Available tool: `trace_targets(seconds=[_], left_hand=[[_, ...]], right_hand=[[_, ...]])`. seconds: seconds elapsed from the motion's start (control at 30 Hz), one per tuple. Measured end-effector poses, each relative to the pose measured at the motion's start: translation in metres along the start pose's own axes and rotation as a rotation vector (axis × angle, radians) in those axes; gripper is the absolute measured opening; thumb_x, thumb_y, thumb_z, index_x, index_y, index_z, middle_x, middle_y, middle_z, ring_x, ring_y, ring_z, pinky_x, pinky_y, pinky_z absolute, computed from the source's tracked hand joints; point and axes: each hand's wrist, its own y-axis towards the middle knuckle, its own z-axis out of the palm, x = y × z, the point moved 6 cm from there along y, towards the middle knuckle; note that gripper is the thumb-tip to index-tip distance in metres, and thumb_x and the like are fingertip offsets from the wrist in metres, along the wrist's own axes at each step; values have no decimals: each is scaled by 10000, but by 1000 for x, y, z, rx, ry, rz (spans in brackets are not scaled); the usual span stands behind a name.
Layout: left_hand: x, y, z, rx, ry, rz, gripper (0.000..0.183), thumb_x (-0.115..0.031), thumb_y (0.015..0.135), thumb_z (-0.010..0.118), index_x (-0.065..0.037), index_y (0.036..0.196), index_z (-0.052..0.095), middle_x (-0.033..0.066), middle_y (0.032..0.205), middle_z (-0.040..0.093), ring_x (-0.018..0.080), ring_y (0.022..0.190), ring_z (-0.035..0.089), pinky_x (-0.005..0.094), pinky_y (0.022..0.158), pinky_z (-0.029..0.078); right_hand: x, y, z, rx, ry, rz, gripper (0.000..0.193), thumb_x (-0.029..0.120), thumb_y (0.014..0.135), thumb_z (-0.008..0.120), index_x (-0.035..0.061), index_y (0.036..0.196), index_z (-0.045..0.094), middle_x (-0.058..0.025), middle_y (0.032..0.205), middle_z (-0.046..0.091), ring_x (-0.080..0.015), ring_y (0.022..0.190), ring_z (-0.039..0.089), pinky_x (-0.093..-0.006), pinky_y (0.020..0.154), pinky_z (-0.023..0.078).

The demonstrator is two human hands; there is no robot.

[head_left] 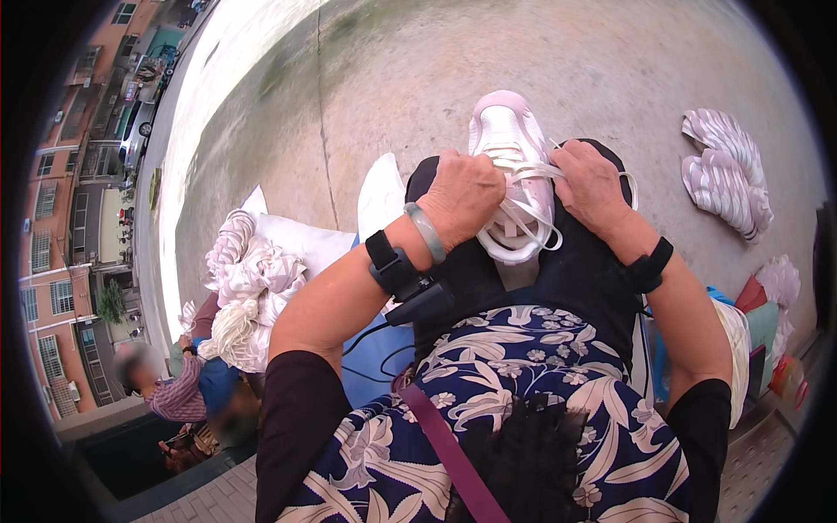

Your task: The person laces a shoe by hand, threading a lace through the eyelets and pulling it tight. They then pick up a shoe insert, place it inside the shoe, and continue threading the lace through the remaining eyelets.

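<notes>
A white and pink sneaker (508,126) rests across my lap between my knees, its toe pointing away from me. White shoelaces (534,172) cross its upper, with loose loops hanging over the tongue and heel opening. At the left side of the lacing, my left hand (464,199) is closed on a shoelace, its fingertips partly hidden. My right hand (595,185) pinches another stretch of shoelace at the shoe's right side, and a loop of lace shows beyond that hand.
Nested white and pink shoe uppers (728,174) lie on the concrete floor to the right. On my left are a heap of similar uppers (261,270) and a bundle of white laces (234,327). Another person (179,392) sits beyond it. Coloured bags (761,340) stand at my right.
</notes>
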Motion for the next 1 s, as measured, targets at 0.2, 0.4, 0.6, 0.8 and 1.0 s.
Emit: trace_targets(seconds=[0.2,0.4,0.6,0.8,1.0], left_hand=[[4,9,15,133,106,89,43,-151,710,613,-108,710,617,61,682,589,236,607,617,357,561,470],[29,-3,19,-40,-294,41,37,-118,733,569,-104,759,591,89,742,580,283,692,604,381,617,489],[40,-7,24,-55,-535,-47,55,-92,725,541,-85,778,554,105,758,565,304,720,585,385,643,472],[43,-9,27,-102,-603,-56,75,-88,721,554,-85,795,567,102,768,583,305,726,593,377,634,477],[41,-9,26,-97,-562,-73,82,-92,740,551,-88,819,573,107,783,583,309,722,593,384,619,477]], right_hand=[[1,1,3,95,-12,-5,87,48,698,588,50,785,581,-112,770,537,-295,799,557,-398,684,464],[-8,1,-4,142,82,144,63,95,744,578,75,795,608,-91,790,579,-283,789,577,-390,685,464],[-18,1,-17,218,249,240,39,83,760,549,60,775,577,-111,776,576,-307,775,568,-385,675,443],[-32,-13,-42,235,309,229,6,40,766,533,41,762,537,-116,733,544,-306,739,547,-369,660,428],[-23,-15,-63,39,187,162,60,29,732,582,37,771,537,-113,764,544,-305,763,549,-370,644,437]])
